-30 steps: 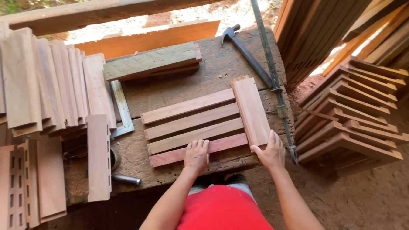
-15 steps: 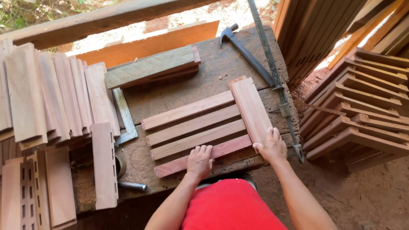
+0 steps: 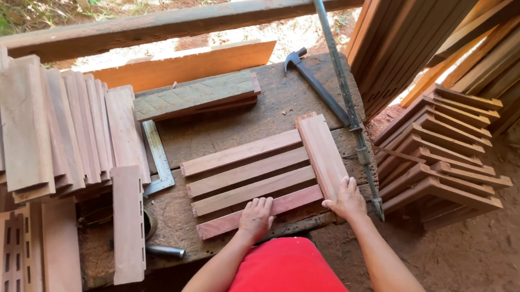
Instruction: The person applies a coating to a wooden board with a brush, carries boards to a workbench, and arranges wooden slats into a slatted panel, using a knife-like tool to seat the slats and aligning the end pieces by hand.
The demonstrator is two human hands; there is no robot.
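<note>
Wooden slats (image 3: 247,176): 4 lying parallel on workbench (image 3: 252,114), cross slat (image 3: 323,154) over right ends. Left hand (image 3: 256,216) flat, fingers spread, on nearest slat; right hand (image 3: 347,199) flat on cross slat's near end, gripping nothing. Step: squaring up. Next likely needs even ends, steady pressure.

tabletop (image 3: 224,133): worn, dark, rough wood, standing on red dirt ground.
slats (image 3: 247,177): four reddish boards lying side by side, slightly slanted, near the front edge.
cross board (image 3: 323,154): wider plank laid across the slats' right ends, touching them.
hammer (image 3: 316,84): dark claw hammer at the back right corner, head pointing away.
grey plank (image 3: 195,96): weathered board at the back, resting on a thinner reddish piece.
square (image 3: 157,157): metal try square left of the slats.
loose board (image 3: 127,224): single plank lying lengthwise at the left front.
metal rod (image 3: 164,250): short cylinder near the front edge.
</note>
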